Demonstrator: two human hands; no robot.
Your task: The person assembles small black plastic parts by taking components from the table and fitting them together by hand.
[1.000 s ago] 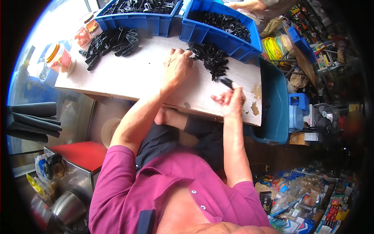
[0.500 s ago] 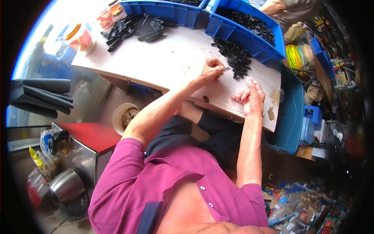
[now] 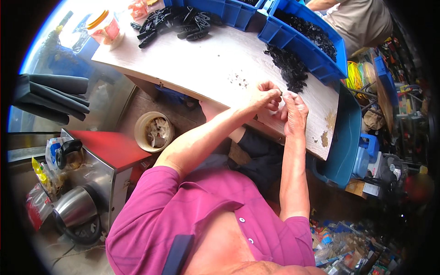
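Observation:
My left hand (image 3: 268,96) is closed in a pinch, with a small dark piece at its fingertips. Close against it, my right hand (image 3: 295,112) also pinches, thumb and finger meeting at the same spot; whether it too grips the piece is hard to see. Both hands are over the front part of the pale tabletop (image 3: 201,64). Just beyond them lies a loose pile of small black pieces (image 3: 288,68), which spreads from the foot of a blue crate (image 3: 321,68) filled with similar black pieces.
Bundled longer black parts (image 3: 176,23) lie at the table's far left, near a jar with an orange lid (image 3: 104,30). A second blue crate (image 3: 227,13) stands at the back. A teal bin (image 3: 341,151) is right; a waste bucket (image 3: 140,133) stands below left. Another person (image 3: 366,23) sits far right.
My two hands have come together: the left moved right and nearer, away from the pile, to meet the right hand. The right hand's fingers have closed toward it. The view has shifted slightly.

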